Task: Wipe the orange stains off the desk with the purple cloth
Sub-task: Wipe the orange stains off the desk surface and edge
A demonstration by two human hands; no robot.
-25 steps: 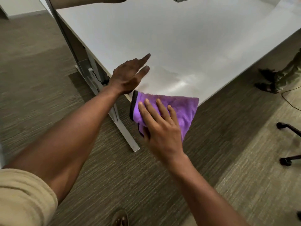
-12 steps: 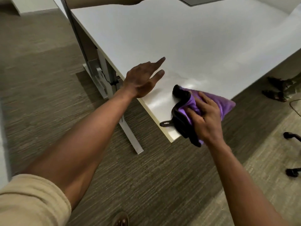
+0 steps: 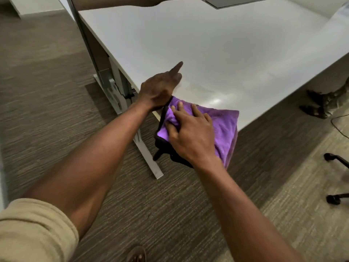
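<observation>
My right hand (image 3: 190, 137) is flat on the purple cloth (image 3: 222, 127), fingers spread and pressing down, thumb tucked into a fold at the cloth's left side, so it is bunching the fabric rather than fully closing around it. The cloth sits right on the near corner of the desk (image 3: 217, 53), part of it on the white top and part drooping over the edge, where its dark underside and black trim (image 3: 162, 142) hang down.

My left hand (image 3: 158, 87) is just beside the cloth, touching its upper left edge near the wrist. It holds nothing: index finger stretched out across the desktop, the other fingers loosely curled.

I cannot make out any orange stain on the surface from here; just past the cloth there is a glossy sheen (image 3: 217, 100) on the white top.

Further out, the desk runs away from me, with a grey inset panel (image 3: 233, 1) at its far edge. Under the left side stands the metal desk leg (image 3: 139, 137), its foot on the carpet (image 3: 47, 110). At the right, chair casters (image 3: 334, 198) sit on the floor, and a cable (image 3: 338, 123) trails near another person's shoes (image 3: 313, 108). My beige sleeve (image 3: 32, 233) fills the bottom left corner.
</observation>
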